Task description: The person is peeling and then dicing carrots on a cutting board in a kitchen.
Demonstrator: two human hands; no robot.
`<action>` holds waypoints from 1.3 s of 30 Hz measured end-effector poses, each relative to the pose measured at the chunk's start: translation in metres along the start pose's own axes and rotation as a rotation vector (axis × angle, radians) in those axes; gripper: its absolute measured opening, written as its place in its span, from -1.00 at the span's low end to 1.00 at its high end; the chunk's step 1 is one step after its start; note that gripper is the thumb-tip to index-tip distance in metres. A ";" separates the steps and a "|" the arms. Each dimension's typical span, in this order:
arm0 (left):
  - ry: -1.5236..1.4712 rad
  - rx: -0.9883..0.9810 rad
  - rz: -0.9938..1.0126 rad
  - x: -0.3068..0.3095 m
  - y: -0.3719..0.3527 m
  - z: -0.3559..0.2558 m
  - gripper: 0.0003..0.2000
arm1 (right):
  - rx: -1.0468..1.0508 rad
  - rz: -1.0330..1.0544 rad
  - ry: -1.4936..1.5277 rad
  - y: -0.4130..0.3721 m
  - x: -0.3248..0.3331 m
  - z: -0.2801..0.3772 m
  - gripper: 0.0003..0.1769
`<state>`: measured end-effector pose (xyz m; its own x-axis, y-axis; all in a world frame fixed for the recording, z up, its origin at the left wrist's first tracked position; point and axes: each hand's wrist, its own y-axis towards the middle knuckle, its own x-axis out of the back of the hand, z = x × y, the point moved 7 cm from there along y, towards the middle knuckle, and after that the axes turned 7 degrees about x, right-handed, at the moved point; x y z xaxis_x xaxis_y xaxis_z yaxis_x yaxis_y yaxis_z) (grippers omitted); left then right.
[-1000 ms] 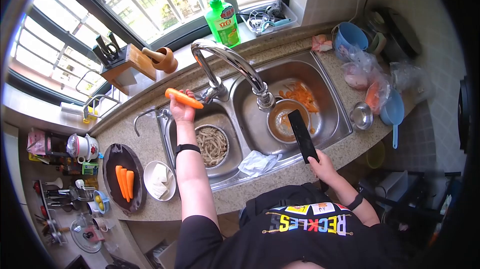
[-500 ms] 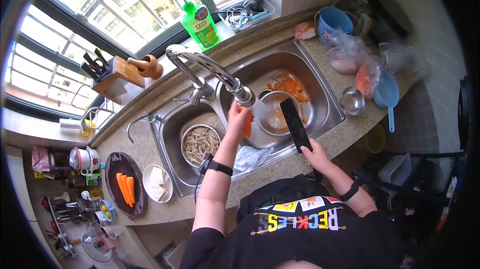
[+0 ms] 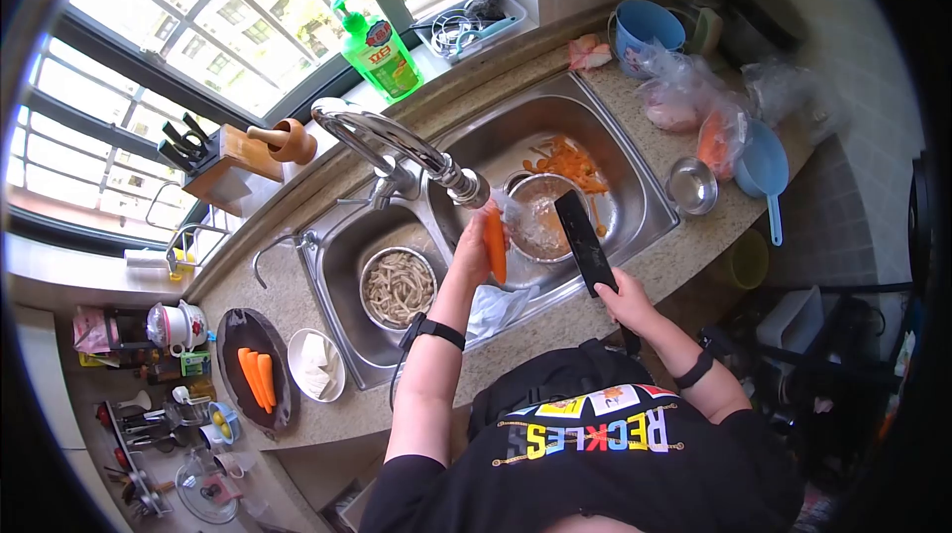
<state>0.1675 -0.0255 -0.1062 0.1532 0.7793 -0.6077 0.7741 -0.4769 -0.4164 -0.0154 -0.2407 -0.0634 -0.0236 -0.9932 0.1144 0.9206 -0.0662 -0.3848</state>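
Note:
My left hand [image 3: 470, 250] is closed around an orange carrot [image 3: 496, 247], just below the tap's spout [image 3: 468, 188]. My right hand [image 3: 627, 299] grips a cleaver [image 3: 583, 243], its broad dark blade pointing away from me over the sink's front edge. Beneath the tap, a steel pot [image 3: 543, 255] holding cloudy water sits in the right basin [image 3: 620, 161]. Orange peelings [image 3: 567, 164] lie behind it. The left basin has a steel bowl [image 3: 369, 313] full of pale strips [image 3: 401, 285]. The blade and the carrot are apart.
Several carrots [image 3: 258, 379] rest on a dark tray [image 3: 236, 335] at left, beside a dish of white blocks [image 3: 315, 366]. A knife block [image 3: 238, 161] and green soap bottle [image 3: 385, 57] stand by the window. Plastic bags [image 3: 684, 97], a small steel bowl [image 3: 692, 186] and blue ladle-like scoop [image 3: 762, 161] lie right.
The carrot in my left hand now shows along much more of its length, pointing down toward me. My right hand still holds the cleaver in nearly the same place. The view has shifted slightly.

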 end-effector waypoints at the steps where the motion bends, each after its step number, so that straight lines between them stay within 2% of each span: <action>1: -0.112 -0.046 0.054 0.005 0.009 -0.004 -0.67 | 0.010 0.032 -0.027 0.006 -0.006 0.008 -0.85; 2: -0.040 -0.137 0.090 0.011 0.027 -0.017 -0.74 | 0.013 0.044 -0.041 0.014 -0.014 0.015 -0.85; 4: -0.187 -0.127 0.020 0.005 0.029 -0.028 -0.72 | -0.036 0.103 0.141 0.034 -0.032 0.020 -0.88; 7: -0.345 -0.250 0.030 -0.004 0.016 -0.062 -0.71 | -0.086 0.157 0.299 0.070 -0.062 0.042 -0.89; 10: -0.376 -0.263 -0.097 0.026 -0.002 -0.082 -0.66 | -0.119 0.185 0.381 0.094 -0.084 0.055 -0.88; 12: -0.363 -0.274 -0.097 0.038 -0.011 -0.092 -0.66 | -0.186 0.168 0.404 0.107 -0.091 0.054 -0.89; 14: -0.191 -0.346 -0.333 0.107 -0.031 -0.121 -0.65 | -0.197 0.186 0.418 0.131 -0.105 0.066 -0.89; 16: -0.183 -0.336 -0.406 0.116 -0.046 -0.133 -0.66 | -0.293 0.187 0.449 0.130 -0.112 0.070 -0.88; 18: -0.146 -0.415 -0.482 0.142 -0.055 -0.149 -0.69 | -0.263 0.189 0.341 0.142 -0.114 0.062 -0.83; 20: -0.123 -0.507 -0.529 0.169 -0.056 -0.163 -0.71 | 0.176 0.141 -0.385 0.147 -0.107 0.089 -0.67; 21: -0.129 -0.522 -0.529 0.170 -0.058 -0.168 -0.72 | 0.190 0.116 -0.423 0.148 -0.108 0.092 -0.56; 22: -0.142 -0.532 -0.531 0.170 -0.058 -0.169 -0.73 | 0.184 0.117 -0.429 0.146 -0.107 0.092 -0.56; 24: -0.163 -0.524 -0.518 0.174 -0.051 -0.173 -0.73 | 0.474 0.092 -0.830 0.132 -0.113 0.113 -0.61; 26: -0.180 -0.519 -0.504 0.171 -0.044 -0.175 -0.73 | 0.506 0.046 -0.868 0.118 -0.115 0.127 -0.65; 28: -0.238 -0.545 -0.422 0.162 -0.038 -0.178 -0.72 | 0.472 0.047 -1.057 0.107 -0.116 0.138 -0.59; 32: -0.287 -0.552 -0.443 0.156 -0.031 -0.184 -0.74 | 0.550 -0.024 -1.027 0.088 -0.093 0.126 -0.50; 34: -0.267 -0.558 -0.428 0.154 -0.027 -0.192 -0.75 | 0.463 0.007 -1.008 0.080 -0.078 0.110 -0.46; 36: -0.246 -0.567 -0.409 0.154 -0.022 -0.202 -0.75 | 0.412 0.023 -0.970 0.072 -0.065 0.098 -0.51; 38: -0.318 -0.530 -0.384 0.161 -0.013 -0.205 -0.75 | 0.293 0.100 -0.791 0.073 -0.051 0.067 -0.55; 39: -0.326 -0.521 -0.332 0.164 -0.010 -0.207 -0.75 | 0.335 0.078 -0.670 0.068 -0.051 0.072 -0.58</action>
<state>0.3118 0.1914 -0.0612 -0.2715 0.6497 -0.7100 0.9543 0.0859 -0.2862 0.0766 -0.1878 -0.0300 0.1900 -0.7158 0.6719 0.9818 0.1407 -0.1277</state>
